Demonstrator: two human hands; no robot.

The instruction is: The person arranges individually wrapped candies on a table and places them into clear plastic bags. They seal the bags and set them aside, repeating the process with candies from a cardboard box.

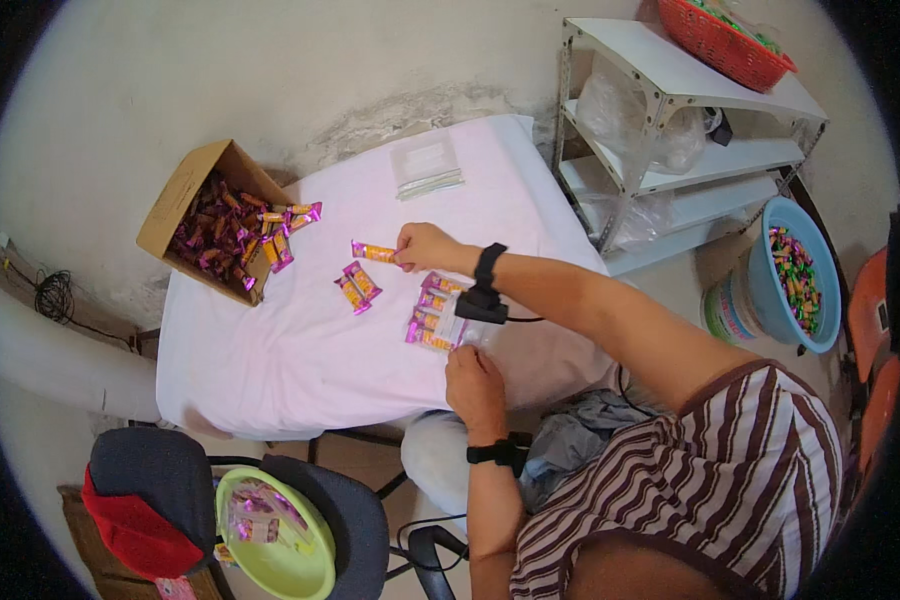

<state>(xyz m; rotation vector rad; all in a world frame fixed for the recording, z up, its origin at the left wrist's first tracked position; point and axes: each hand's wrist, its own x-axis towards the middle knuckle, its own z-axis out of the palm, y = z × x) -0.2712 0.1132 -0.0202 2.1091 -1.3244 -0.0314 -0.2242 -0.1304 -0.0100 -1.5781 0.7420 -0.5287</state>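
My right hand pinches one end of a purple-and-orange wrapped snack bar over the white-covered table. My left hand grips the edge of a clear plastic bag, which lies flat on the cloth with several of the same bars inside, side by side. Part of the bag is hidden by the black device on my right wrist. Two loose bars lie to the left of the bag. An open cardboard box on its side holds many more bars, some spilled at its mouth.
Flat clear bags are stacked near the wall. A white metal shelf with a red basket stands beyond the table. A blue tub of wrapped sweets is at right. On a dark chair sits a green basin with filled bags.
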